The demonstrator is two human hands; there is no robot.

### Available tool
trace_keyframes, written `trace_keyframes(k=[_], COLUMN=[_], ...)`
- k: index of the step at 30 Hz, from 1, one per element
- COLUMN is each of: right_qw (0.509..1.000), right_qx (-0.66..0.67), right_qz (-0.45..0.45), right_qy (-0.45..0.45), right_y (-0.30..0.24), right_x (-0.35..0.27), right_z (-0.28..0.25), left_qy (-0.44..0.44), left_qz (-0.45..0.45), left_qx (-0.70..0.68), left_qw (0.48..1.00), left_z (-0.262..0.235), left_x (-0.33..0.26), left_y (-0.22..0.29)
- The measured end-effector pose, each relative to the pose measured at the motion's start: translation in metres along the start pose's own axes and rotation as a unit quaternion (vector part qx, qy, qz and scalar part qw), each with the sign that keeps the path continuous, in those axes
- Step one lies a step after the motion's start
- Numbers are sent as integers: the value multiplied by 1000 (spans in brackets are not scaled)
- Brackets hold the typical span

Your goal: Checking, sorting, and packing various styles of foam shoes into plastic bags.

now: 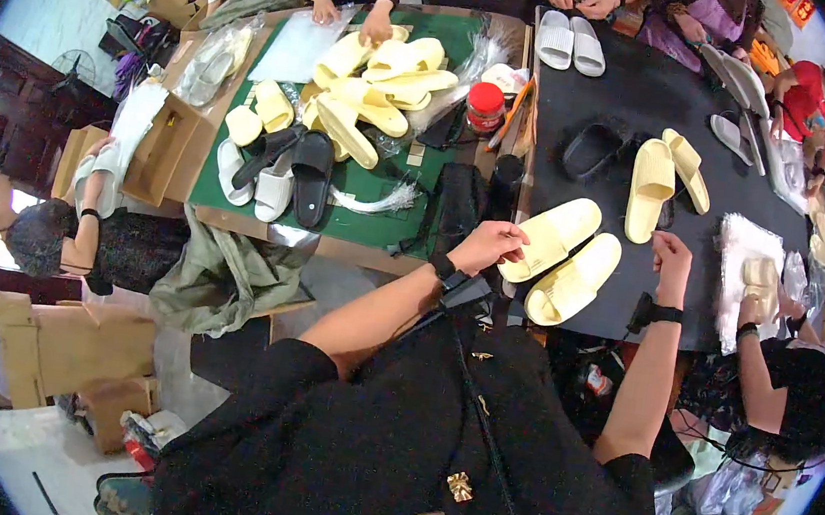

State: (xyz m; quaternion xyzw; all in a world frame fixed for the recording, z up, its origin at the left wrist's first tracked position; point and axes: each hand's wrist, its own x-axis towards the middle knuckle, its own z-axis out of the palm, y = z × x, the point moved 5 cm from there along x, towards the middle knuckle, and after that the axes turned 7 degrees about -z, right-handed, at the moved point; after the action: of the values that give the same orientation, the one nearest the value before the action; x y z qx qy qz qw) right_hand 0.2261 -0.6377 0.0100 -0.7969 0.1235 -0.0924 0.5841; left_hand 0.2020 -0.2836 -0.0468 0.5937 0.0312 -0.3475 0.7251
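Note:
A pair of pale yellow slides lies in front of me at the table's near edge: the left slide (556, 234) and the right slide (576, 283). My left hand (486, 247) is at the left slide's edge, its fingers curled and thumb pressed in; whether it touches the slide or pinches something small, I cannot make out. My right hand (671, 263) is raised to the right of the pair, fingertips pressed together, their contents too small to see. Just beyond it lie another yellow slide (651, 187) and its tilted mate (688, 173). A black slide (592, 152) rests farther back.
Yellow slides (390, 84) are heaped on a green mat (215, 178) at the left, with black and white slides nearby. A red-lidded jar (486, 107) stands beside them. Co-workers' hands (377, 25) work around the tables. Clear plastic bags (738, 247) lie at the right.

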Motion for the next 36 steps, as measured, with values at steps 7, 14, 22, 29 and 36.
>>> trace_keyframes(k=[7, 14, 22, 29, 36], right_qw=[999, 999, 996, 990, 986], right_qx=[7, 5, -32, -8, 0], right_qz=[16, 22, 46, 83, 99], right_qy=[-40, -38, -70, -110, -135], right_y=[-13, 12, 37, 62, 84], right_x=[21, 30, 23, 13, 6], right_z=[-16, -14, 12, 43, 60], left_qy=[0, 12, 20, 23, 55], left_qz=[-21, -27, -36, -40, -38], left_qx=[10, 36, 39, 62, 95], left_qw=[1000, 999, 998, 997, 993], left_z=[-9, -12, -13, -17, -25], left_x=[0, -2, 0, 4, 8], left_y=[-7, -8, -13, -20, -27])
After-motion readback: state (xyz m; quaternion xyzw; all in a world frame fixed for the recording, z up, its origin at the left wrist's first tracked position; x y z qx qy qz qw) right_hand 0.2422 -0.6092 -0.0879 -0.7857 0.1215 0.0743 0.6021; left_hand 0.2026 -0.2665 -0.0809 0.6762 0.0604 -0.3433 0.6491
